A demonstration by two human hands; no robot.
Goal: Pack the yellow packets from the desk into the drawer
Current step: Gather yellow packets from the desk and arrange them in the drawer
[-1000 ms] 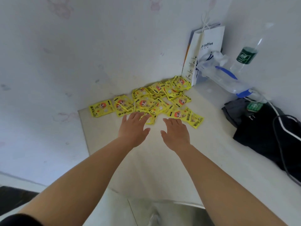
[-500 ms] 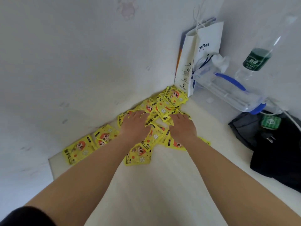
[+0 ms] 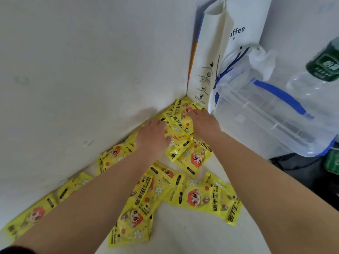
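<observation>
Several yellow packets (image 3: 190,156) with a red-haired cartoon figure lie scattered on the white desk (image 3: 192,233), strung along the wall into the far corner. My left hand (image 3: 153,137) lies flat, palm down, on packets near the wall. My right hand (image 3: 205,123) rests palm down on the packets heaped in the corner, its fingers spread over them. Neither hand has lifted a packet. More packets (image 3: 136,215) lie between my forearms. No drawer is in view.
A white paper coffee bag (image 3: 218,52) stands in the corner. A clear plastic box with blue handles (image 3: 271,110) and a water bottle with a green label (image 3: 322,70) sit to the right. Dark cloth (image 3: 300,173) lies at the right edge.
Both hands have reached further along the desk into the corner, from the near packets onto the heap by the paper bag. The view has moved closer.
</observation>
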